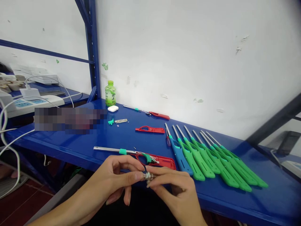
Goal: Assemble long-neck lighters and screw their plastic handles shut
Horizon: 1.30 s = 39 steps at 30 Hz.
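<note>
Between the fingertips of my left hand (pixel 122 179) and my right hand (pixel 174 185) is a small pale part with metallic bits (pixel 148 176). Both hands pinch it in front of the table edge, and the fingers cover much of it. Just beyond them lies an opened red lighter (pixel 166 160) with a long metal tube (pixel 105 149), a green trigger and thin white wires showing. Farther back are a red handle half (pixel 152 129) and another opened red lighter (pixel 160 115). A clear fuel tank (pixel 121 121) lies beside a green trigger (pixel 111 121).
Several green long-necked lighters (pixel 216 157) and a blue one (pixel 180 153) lie in a row at right. A small screwdriver (pixel 168 140) is beside them. At the back stand a green bottle (pixel 110 94) and a white case (pixel 113 108). A power strip (pixel 37 103) with cables sits left.
</note>
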Tool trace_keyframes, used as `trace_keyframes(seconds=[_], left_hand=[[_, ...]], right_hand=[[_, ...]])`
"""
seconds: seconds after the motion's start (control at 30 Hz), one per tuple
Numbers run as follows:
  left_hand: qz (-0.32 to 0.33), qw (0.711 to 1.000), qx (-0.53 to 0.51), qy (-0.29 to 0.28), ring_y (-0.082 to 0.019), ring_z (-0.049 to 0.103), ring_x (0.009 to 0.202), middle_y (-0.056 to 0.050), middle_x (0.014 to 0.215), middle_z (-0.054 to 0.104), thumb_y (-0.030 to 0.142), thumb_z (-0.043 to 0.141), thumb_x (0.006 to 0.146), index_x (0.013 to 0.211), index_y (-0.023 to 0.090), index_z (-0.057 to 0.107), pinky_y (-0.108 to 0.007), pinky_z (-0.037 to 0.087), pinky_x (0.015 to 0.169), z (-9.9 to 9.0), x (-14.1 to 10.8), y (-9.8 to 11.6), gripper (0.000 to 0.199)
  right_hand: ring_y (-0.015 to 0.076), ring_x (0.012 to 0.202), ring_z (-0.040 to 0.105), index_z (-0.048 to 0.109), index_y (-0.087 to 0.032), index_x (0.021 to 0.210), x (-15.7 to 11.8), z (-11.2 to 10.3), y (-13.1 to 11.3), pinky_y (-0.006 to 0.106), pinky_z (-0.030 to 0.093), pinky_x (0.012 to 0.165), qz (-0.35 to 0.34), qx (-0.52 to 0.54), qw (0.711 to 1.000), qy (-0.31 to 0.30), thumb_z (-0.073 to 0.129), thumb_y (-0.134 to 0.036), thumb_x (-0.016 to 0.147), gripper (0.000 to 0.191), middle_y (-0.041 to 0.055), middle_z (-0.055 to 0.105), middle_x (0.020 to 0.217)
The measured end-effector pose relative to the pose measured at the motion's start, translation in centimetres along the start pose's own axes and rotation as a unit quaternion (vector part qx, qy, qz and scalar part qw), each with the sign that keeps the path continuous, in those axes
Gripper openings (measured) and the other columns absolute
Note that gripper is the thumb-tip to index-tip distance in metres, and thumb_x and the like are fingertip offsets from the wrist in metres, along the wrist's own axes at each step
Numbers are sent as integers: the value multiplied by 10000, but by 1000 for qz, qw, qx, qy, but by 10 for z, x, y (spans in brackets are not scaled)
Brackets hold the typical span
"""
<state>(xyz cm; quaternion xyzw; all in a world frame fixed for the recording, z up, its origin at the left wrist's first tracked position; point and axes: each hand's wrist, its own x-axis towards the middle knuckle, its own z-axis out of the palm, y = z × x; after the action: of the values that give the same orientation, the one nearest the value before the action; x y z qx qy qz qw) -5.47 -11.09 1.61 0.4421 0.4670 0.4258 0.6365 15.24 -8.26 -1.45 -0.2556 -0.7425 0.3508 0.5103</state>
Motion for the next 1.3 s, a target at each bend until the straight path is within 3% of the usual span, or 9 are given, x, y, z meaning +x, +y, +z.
trace_keyframes(seconds=[0.1, 0.17, 0.27, 0.37, 0.53, 0.7, 0.93, 1.07, 1.3], left_hand=[[-8, 1000, 9, -11, -49, 520, 421, 15, 681, 675, 402, 897, 739, 911, 185, 748, -150, 195, 368, 0, 0, 2, 314], [-1, 1000, 18, -14, -45, 519, 417, -1, 762, 707, 397, 904, 720, 912, 185, 749, -160, 201, 364, -1, 0, 3, 326], [7, 1000, 30, -5, -67, 558, 459, -34, 878, 750, 407, 918, 681, 925, 186, 757, -172, 208, 362, -2, 1, 4, 367], [1, 999, 49, 6, -92, 546, 482, -41, 782, 749, 452, 910, 674, 905, 177, 767, -178, 217, 368, -3, 2, 4, 387], [4, 995, 93, -23, -64, 387, 424, -13, 622, 686, 510, 849, 751, 873, 166, 764, -187, 241, 373, -6, 4, 3, 375], [18, 990, 128, -53, -38, 360, 399, -13, 746, 717, 566, 790, 800, 886, 177, 719, -186, 249, 369, -10, 5, -2, 405], [5, 988, 123, -93, -52, 380, 377, 30, 607, 619, 639, 702, 871, 864, 190, 606, -167, 211, 345, -9, 4, -11, 458], [35, 992, 80, -86, -65, 509, 431, 26, 687, 600, 581, 714, 892, 843, 180, 603, -157, 216, 355, -8, 6, -17, 419], [70, 995, 66, -32, -43, 453, 425, 16, 688, 636, 458, 758, 886, 798, 175, 636, -163, 165, 364, -4, -1, -21, 320]], right_hand=[[160, 972, 800, 832, -289, 880, -2, 0, 2, 188, 608, 897, -15, -21, 999, -18, 705, -30, 896, 289, -16, 829, 1076], [176, 1014, 792, 805, -268, 893, -5, 1, 5, 212, 611, 918, -14, -26, 999, -19, 687, -49, 923, 251, -3, 830, 1068], [184, 1005, 796, 769, -277, 1040, -8, 2, 7, 225, 632, 897, -3, -13, 1000, 1, 711, -72, 926, 241, -11, 829, 1047], [189, 983, 801, 760, -285, 1144, -9, 2, 8, 244, 648, 884, -33, -39, 999, -4, 713, -58, 926, 318, -7, 827, 1064], [203, 1023, 790, 775, -288, 1136, -6, 1, 9, 300, 646, 920, -123, -91, 988, -7, 695, 0, 916, 371, 0, 821, 1100], [200, 1000, 783, 776, -242, 1117, -7, 1, 13, 298, 651, 872, -158, -104, 982, -24, 690, 42, 895, 371, 46, 808, 1130], [196, 990, 779, 772, -239, 1119, -8, -1, 12, 306, 654, 854, -161, -105, 981, -29, 675, 48, 902, 373, 55, 804, 1127], [209, 960, 784, 776, -256, 1144, -7, 1, 11, 328, 667, 823, -164, -109, 980, -19, 672, 26, 916, 377, 63, 809, 1109], [232, 940, 783, 744, -273, 1290, -13, 12, 20, 346, 683, 752, -222, -115, 968, 24, 668, 28, 910, 491, 96, 801, 1145]])
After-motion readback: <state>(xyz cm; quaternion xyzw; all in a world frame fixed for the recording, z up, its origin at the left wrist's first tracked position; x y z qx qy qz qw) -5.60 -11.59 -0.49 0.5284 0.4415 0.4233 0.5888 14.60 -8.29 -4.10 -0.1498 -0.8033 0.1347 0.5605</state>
